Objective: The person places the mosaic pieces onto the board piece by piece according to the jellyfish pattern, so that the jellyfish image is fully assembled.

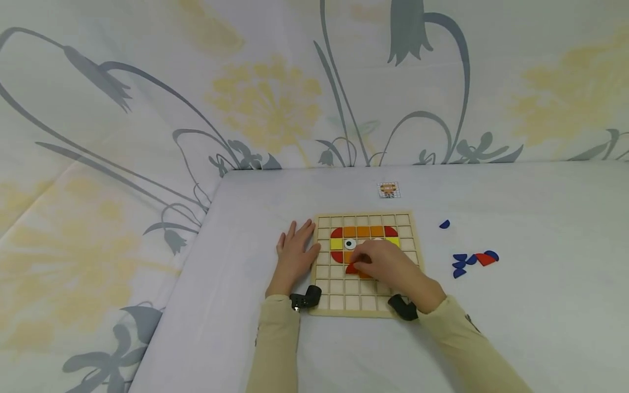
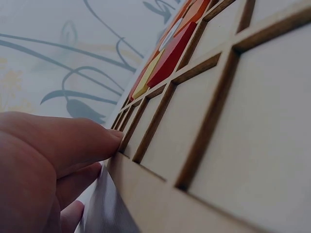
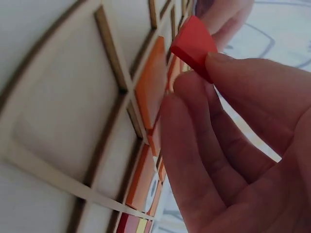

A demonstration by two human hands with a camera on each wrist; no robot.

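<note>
A red quarter-circle tile is pinched between the thumb and fingers of my right hand, held close over the wooden grid board. My left hand lies at the board's left edge with fingers spread, and its thumb touches the frame. Orange tiles, red rounded corner tiles, yellow tiles and a white eye tile sit in the upper and middle cells. My right hand covers part of the pattern.
Right of the board lie several blue rounded tiles and a red tile. One blue tile lies apart, farther back. A small picture card rests behind the board. Black wrist cameras overlap the board's near corners in the head view.
</note>
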